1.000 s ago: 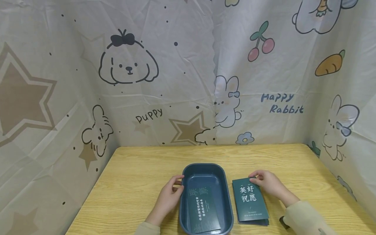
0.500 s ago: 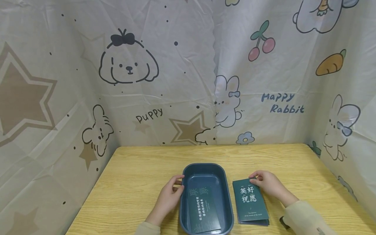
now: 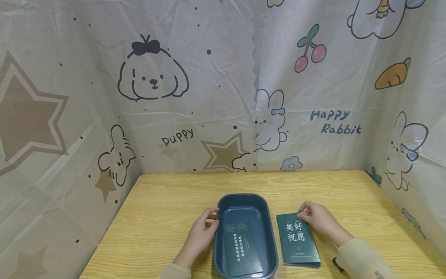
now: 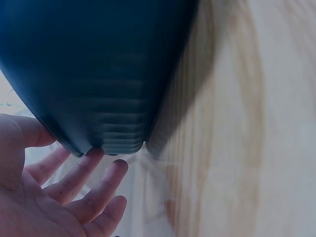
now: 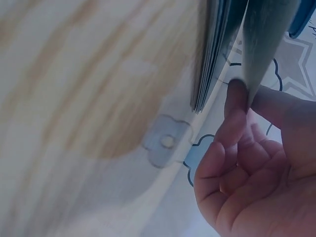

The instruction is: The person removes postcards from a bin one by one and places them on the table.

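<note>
A dark blue rectangular tray point(image 3: 244, 214) stands on the table with a dark green card point(image 3: 249, 248) lying in it. My left hand point(image 3: 200, 234) touches the tray's left rim, thumb and fingers loosely extended against its outer side. To the right of the tray lies a stack of cards point(image 5: 207, 64). Its top green card point(image 3: 297, 248), printed with white characters, has its far right corner pinched between the thumb and index finger of my right hand point(image 3: 322, 221). In the right wrist view this card stands apart from the stack at the pinched end.
The wood-grain table point(image 3: 167, 209) runs back to a patterned curtain point(image 3: 209, 97), which also hangs at both sides. A dark object point(image 3: 337, 265) shows by the right sleeve, mostly hidden.
The right hand and the top card have shifted very slightly to the right, the pinched corner still in the fingers. The left hand stays at the tray's rim.
</note>
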### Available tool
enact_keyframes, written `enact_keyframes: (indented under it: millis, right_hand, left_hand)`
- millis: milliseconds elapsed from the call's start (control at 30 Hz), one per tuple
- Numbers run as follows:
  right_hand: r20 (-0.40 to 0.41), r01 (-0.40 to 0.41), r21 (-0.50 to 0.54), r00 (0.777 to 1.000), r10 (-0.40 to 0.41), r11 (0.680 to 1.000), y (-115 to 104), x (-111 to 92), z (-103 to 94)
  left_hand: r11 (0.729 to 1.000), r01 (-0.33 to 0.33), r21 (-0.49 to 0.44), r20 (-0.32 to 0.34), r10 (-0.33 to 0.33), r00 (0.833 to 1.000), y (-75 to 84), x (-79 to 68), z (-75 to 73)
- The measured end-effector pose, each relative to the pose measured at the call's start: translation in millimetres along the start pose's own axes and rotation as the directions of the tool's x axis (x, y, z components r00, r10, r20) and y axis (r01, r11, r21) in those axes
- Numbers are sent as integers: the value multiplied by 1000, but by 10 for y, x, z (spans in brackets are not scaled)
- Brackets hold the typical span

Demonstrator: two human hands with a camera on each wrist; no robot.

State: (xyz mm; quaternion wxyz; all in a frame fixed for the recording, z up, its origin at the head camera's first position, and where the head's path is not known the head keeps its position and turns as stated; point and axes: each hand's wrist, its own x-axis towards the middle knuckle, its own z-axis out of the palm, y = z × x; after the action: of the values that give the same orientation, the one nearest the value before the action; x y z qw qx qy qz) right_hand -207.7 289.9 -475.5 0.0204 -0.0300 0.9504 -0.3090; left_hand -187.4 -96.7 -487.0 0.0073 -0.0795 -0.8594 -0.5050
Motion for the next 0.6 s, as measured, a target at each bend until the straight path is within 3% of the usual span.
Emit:
enact_keyframes:
  millis: [233,600]
  right_hand:
    - [0,-11,-56,1000,11,998,-38,-9,10]
    - [-19,32,-138,999,-35,990,-45,8,34]
  left_hand:
    - [1000,12,-4,6,-12,1000,-5,-8,7]
    - [1000,14,-3,6,-14,1000,-5,-11,4]
